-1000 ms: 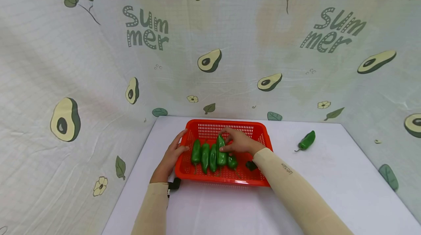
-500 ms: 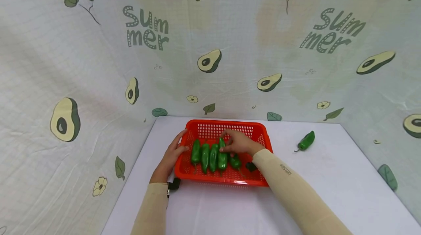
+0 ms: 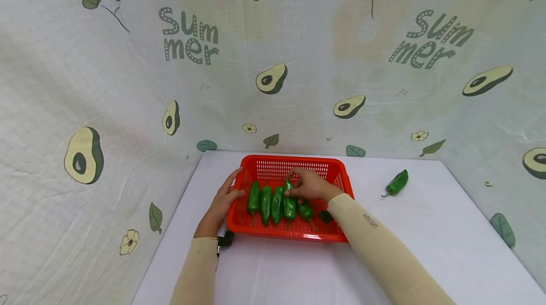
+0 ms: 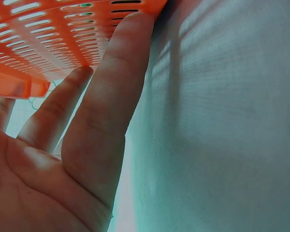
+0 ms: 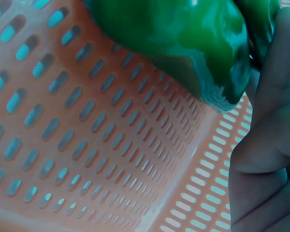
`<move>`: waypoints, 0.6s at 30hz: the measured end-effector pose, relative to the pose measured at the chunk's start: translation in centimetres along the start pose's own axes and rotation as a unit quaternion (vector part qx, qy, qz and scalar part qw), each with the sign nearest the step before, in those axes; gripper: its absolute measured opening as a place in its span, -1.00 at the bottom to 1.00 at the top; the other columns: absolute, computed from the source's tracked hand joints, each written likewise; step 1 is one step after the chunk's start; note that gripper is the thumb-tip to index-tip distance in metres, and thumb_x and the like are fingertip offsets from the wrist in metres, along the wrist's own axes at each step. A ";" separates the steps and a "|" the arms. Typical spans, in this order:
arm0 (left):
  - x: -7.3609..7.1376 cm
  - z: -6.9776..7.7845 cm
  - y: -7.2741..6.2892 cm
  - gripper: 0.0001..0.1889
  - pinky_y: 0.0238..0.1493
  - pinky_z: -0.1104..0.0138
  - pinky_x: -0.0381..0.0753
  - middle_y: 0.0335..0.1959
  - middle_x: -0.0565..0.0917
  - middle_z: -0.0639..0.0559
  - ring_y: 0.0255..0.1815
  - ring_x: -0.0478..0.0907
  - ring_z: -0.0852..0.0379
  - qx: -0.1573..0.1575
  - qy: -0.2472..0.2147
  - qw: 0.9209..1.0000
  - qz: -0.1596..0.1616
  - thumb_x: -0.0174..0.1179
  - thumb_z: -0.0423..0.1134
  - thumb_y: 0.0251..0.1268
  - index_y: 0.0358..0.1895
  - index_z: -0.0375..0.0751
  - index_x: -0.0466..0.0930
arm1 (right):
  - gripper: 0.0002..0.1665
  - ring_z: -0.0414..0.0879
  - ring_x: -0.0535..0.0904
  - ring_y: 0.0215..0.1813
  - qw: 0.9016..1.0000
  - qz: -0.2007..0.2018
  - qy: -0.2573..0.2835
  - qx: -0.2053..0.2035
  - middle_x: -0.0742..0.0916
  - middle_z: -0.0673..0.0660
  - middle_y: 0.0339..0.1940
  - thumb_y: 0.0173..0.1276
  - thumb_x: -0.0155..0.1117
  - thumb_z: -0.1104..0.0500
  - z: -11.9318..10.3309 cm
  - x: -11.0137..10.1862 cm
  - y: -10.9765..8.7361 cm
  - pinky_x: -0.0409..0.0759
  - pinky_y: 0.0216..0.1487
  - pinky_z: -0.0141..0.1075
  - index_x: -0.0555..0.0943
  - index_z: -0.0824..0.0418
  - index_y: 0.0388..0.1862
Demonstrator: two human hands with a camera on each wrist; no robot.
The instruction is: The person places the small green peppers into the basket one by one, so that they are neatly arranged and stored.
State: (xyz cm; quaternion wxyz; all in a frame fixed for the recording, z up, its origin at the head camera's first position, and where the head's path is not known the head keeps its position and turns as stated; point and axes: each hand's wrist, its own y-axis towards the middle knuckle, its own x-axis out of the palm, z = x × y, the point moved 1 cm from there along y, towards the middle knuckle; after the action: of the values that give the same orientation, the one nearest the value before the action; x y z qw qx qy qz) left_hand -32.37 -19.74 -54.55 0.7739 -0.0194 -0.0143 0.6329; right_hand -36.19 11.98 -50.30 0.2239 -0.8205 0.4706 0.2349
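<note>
I braced the red basket (image 3: 273,165) with my left hand (image 3: 222,203), fingers straight against its left wall, while my right hand (image 3: 309,185) pinched the fourth pepper (image 3: 290,203) in the row, best eased down parallel, just beside its neighbours.

L hand (image 3: 221,204) flat, fingers (image 4: 117,92) straight & pressed sideways, R hand (image 3: 310,185) reaching fwd, fingers (image 5: 266,140) curled in a pinch, both forearms in beige sleeves, angled inward
</note>
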 end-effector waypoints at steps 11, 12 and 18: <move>0.1 0.0 -0.1 -0.26 -0.02 0.00 0.78 0.41 0.54 -0.14 0.17 0.68 -0.20 -0.002 0.006 1.000 0.007 0.13 -0.24 0.46 0.57 0.60 0.27 | -0.32 -0.04 0.77 -0.37 1.000 0.009 -0.021 0.001 0.75 0.18 -0.01 0.26 0.64 0.04 -0.1 0.0 0.1 0.79 -0.26 -0.20 0.59 0.21 0.29; 0.1 0.0 -0.1 -0.26 -0.02 0.00 0.78 0.41 0.53 -0.14 0.17 0.68 -0.20 -0.002 0.007 1.000 0.007 0.13 -0.24 0.46 0.57 0.61 0.27 | -0.32 -0.05 0.77 -0.34 1.000 0.010 -0.025 0.000 0.75 0.18 0.01 0.26 0.64 0.04 -0.1 0.0 0.1 0.79 -0.25 -0.20 0.60 0.21 0.29; 0.0 0.0 0.0 -0.26 -0.01 0.00 0.78 0.43 0.52 -0.17 0.17 0.68 -0.20 0.001 0.007 1.000 0.007 0.12 -0.24 0.46 0.58 0.59 0.26 | -0.34 -0.04 0.72 -0.07 0.998 0.019 -0.052 -0.007 0.75 0.14 0.08 0.25 0.65 0.03 -0.1 0.0 0.1 0.79 -0.12 -0.20 0.63 0.19 0.27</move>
State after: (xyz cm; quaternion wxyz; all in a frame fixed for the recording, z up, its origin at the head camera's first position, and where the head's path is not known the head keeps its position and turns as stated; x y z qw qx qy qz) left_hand -32.33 -19.76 -54.57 0.7698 -0.0229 -0.0085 0.6379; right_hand -36.28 11.84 -50.21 0.2378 -0.7996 0.4719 0.2852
